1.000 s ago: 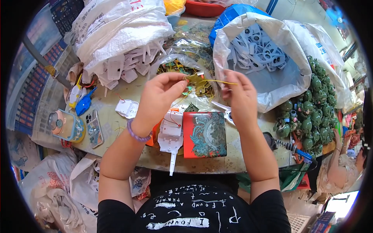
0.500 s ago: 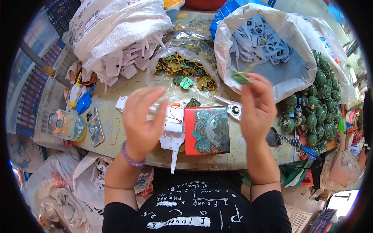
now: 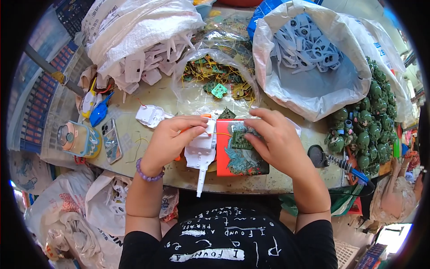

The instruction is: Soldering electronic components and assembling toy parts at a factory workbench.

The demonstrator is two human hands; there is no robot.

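Note:
My right hand [image 3: 280, 141] holds a small green circuit board [image 3: 241, 140] between thumb and fingers, above a red box [image 3: 222, 167] with a dark patterned top. From the board a thin yellow wire [image 3: 220, 133] runs left to the fingertips of my left hand [image 3: 177, 139]. The left fingers are bent toward the thumb, seemingly pinching the wire's end over a white plastic housing [image 3: 200, 154]. That housing lies beside the box, its narrow stem pointing toward me. Another dark circuit board [image 3: 227, 114] rests just behind the box. Some orange shows under my left hand, its source partly hidden.
Behind my hands, a clear bag holds wired boards [image 3: 210, 71]. White sacks of white parts [image 3: 143, 67] and pale parts [image 3: 309, 42] flank it. Green figures [image 3: 358, 125] are heaped right, near a blue-handled tool [image 3: 354, 170]. A phone [image 3: 111, 141] and drink bottle [image 3: 80, 140] stand left.
My right hand has brought the circuit board down and left over the red box. My left hand has lowered to the white housing, its fingers closing near the wire.

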